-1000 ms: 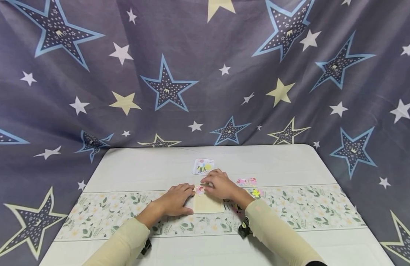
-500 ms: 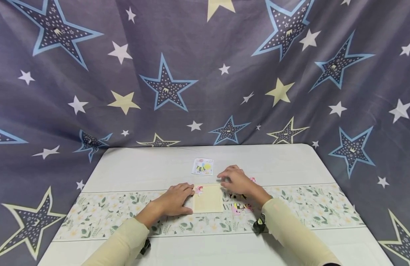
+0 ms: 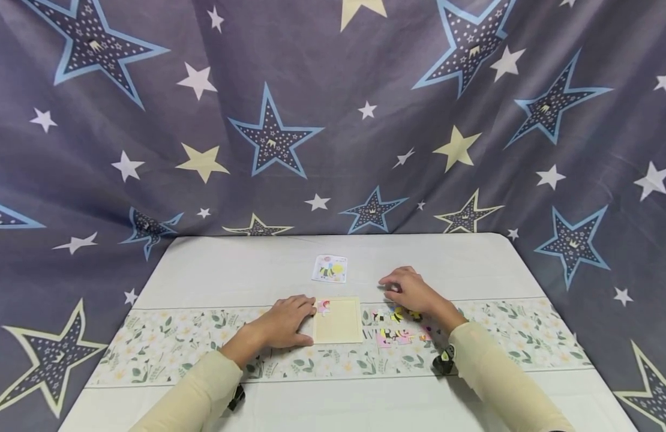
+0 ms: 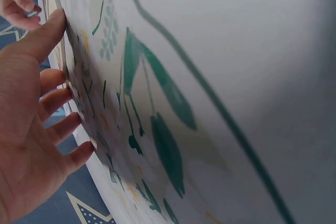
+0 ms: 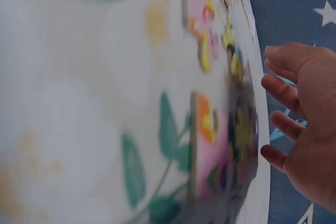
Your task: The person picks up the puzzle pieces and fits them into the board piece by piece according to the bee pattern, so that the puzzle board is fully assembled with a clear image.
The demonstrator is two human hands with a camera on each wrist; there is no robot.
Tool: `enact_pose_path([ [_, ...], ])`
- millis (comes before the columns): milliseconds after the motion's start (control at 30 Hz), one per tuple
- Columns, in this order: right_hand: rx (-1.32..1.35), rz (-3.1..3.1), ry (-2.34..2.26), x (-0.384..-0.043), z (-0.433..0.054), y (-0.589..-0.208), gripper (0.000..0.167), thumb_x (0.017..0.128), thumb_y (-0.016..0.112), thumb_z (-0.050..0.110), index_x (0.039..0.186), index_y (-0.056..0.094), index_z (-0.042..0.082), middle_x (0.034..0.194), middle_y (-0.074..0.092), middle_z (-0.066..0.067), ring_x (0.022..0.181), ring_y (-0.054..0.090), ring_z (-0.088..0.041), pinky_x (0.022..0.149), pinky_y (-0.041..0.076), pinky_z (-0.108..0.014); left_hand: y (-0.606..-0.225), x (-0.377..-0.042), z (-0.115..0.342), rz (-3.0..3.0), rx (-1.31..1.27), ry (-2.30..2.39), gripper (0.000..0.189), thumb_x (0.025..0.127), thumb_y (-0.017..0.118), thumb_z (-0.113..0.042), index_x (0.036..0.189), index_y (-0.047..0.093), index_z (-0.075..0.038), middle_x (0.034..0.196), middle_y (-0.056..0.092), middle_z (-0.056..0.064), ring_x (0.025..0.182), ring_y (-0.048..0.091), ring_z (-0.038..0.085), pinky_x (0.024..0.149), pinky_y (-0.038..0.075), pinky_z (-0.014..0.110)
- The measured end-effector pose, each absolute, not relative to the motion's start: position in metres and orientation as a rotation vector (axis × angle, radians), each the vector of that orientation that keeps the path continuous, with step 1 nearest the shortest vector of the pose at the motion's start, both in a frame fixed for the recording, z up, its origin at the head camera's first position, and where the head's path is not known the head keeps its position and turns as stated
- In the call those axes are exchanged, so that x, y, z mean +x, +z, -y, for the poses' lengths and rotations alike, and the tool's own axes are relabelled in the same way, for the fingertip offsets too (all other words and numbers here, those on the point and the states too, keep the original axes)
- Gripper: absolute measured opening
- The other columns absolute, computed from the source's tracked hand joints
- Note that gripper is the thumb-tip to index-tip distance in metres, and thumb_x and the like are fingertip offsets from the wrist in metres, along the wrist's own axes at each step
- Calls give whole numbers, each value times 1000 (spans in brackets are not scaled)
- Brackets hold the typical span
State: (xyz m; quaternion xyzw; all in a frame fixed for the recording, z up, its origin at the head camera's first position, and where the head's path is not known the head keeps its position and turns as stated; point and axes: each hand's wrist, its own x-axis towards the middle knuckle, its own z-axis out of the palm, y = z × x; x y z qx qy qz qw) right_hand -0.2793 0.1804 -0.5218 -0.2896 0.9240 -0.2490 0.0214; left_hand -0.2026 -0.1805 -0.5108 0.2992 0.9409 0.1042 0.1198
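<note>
A pale wooden puzzle tray (image 3: pixel 342 328) lies in the middle of the table, with one pink puzzle piece (image 3: pixel 323 306) at its upper left corner. My left hand (image 3: pixel 284 322) rests against the tray's left edge; in the left wrist view its thumb (image 4: pixel 50 32) touches the rim and the fingers spread loosely. To the right of the tray lie several loose puzzle pieces (image 3: pixel 393 337), pink, yellow and black. My right hand (image 3: pixel 412 291) is over the far side of these pieces. The right wrist view shows its fingers (image 5: pixel 286 124) loosely bent, holding nothing visible; pieces under it are partly hidden.
Behind the tray lies a small picture card (image 3: pixel 330 269) with a bee on it. A flowered band (image 3: pixel 171 345) crosses the white tablecloth (image 3: pixel 230 270). A grey curtain (image 3: pixel 333 108) with stars hangs behind the table.
My right hand has left the tray's upper edge and moved right, over the loose pieces. The pink piece stays in the tray's corner. My left hand keeps its place.
</note>
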Motion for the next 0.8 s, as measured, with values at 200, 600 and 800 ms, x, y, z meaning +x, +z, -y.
enact_pose_path([
  [200, -878, -2868, -743, -281, -194, -523, 29, 95, 70, 23, 123, 74, 17, 121, 70, -6, 132, 51, -38, 107, 38, -64, -507, -202, 179, -2738, 869, 329, 70, 91, 71, -53, 145, 53, -11, 161, 41, 10, 151, 35, 34, 120, 32, 58],
  [600, -900, -2883, -674, -284, -205, -527, 29, 92, 71, 20, 121, 75, 19, 116, 70, -4, 129, 52, -40, 103, 39, -67, -510, -203, 180, -2746, 863, 302, 71, 91, 71, -54, 146, 53, -12, 161, 41, 10, 150, 36, 34, 120, 33, 58],
  [800, -898, -2891, -679, -285, -205, -531, 26, 92, 71, 20, 118, 76, 21, 113, 71, 0, 128, 52, -37, 100, 38, -64, -510, -203, 180, -2745, 867, 305, 71, 91, 71, -54, 145, 53, -12, 161, 42, 10, 150, 36, 34, 119, 33, 58],
])
